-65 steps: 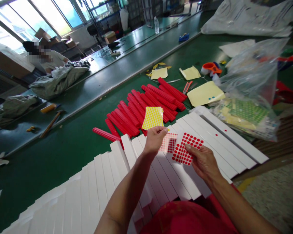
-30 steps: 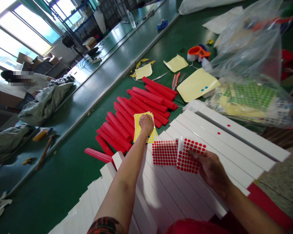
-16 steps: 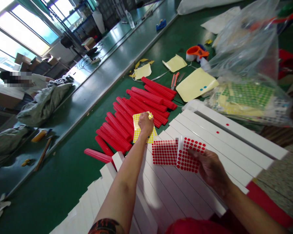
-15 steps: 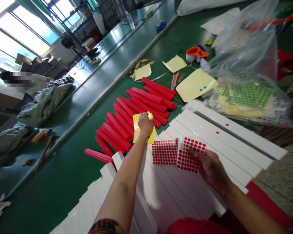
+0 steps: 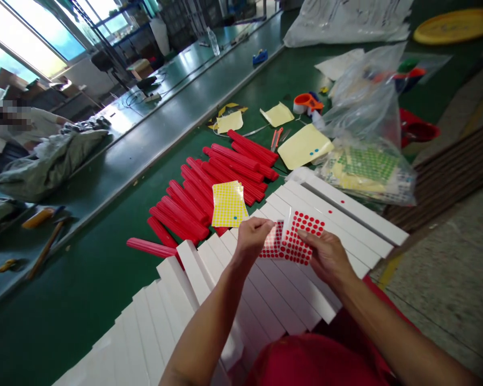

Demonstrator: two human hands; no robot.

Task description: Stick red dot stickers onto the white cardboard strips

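Note:
My right hand pinches a sheet of red dot stickers, its left edge curled up. A second sheet of red dots lies at its left, partly hidden by my left hand. The left thumb and fingers are pressed together at that sheet's upper edge; whether they grip it is hidden. Beneath both hands runs a row of long white boxes. Two of the farther boxes each bear a red dot. Sheets of yellow dot stickers, one blue dot on top, rest against the boxes and red ribbed rods.
Backing papers, a cutter knife and an orange tape dispenser lie beyond the rods. A clear bag of sticker sheets sits at the right. A person is at the far left, across the metal-edged bench.
My left hand has let go of the yellow sticker sheets and come back towards me, to the red sheets. The right hand still holds its red sheet. The view has shifted right.

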